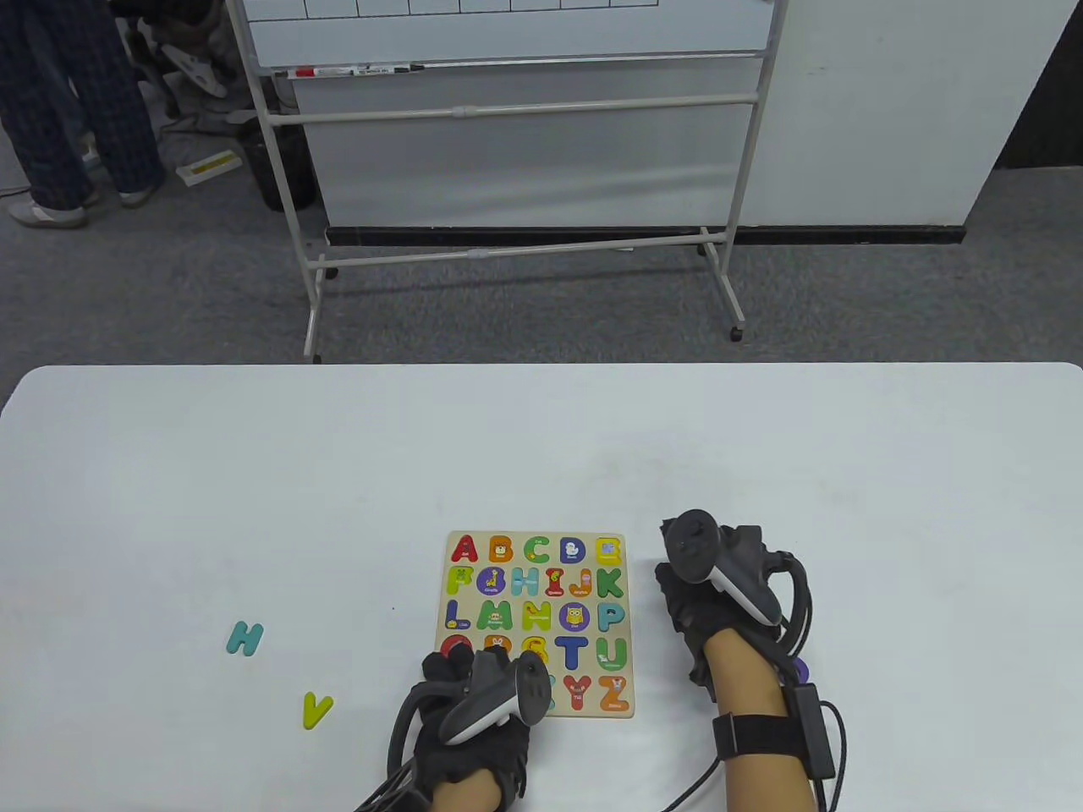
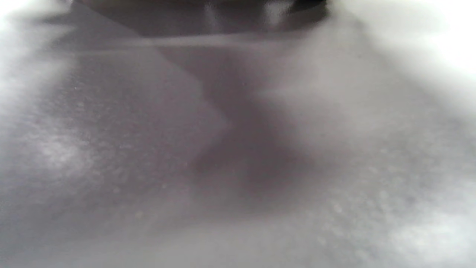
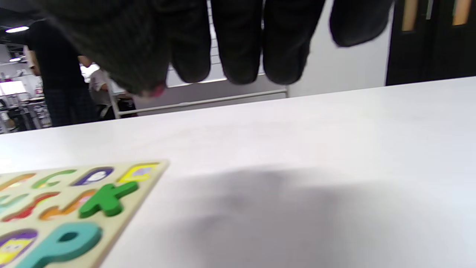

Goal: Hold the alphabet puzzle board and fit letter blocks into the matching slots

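We find the alphabet puzzle board [image 1: 536,624] lying flat on the white bench [image 1: 254,474], near its front edge and mostly filled with letters. The left hand [image 1: 474,719] rests on the board's near left corner, covering the lower-left slots; how its fingers lie we cannot tell, and the left wrist view is only blur. The right hand [image 1: 719,609] sits just beside the board's right edge. In the right wrist view its fingers [image 3: 238,44] hang together above the bench, a trace of pink at the thumb tip; whether they hold a block we cannot tell. Two loose blocks lie well to the left: a teal H [image 1: 244,638] and a yellow-green V [image 1: 316,710]. We judge the board-steadying step in hand. The next move calls for fetching H or V while the board is kept from sliding.
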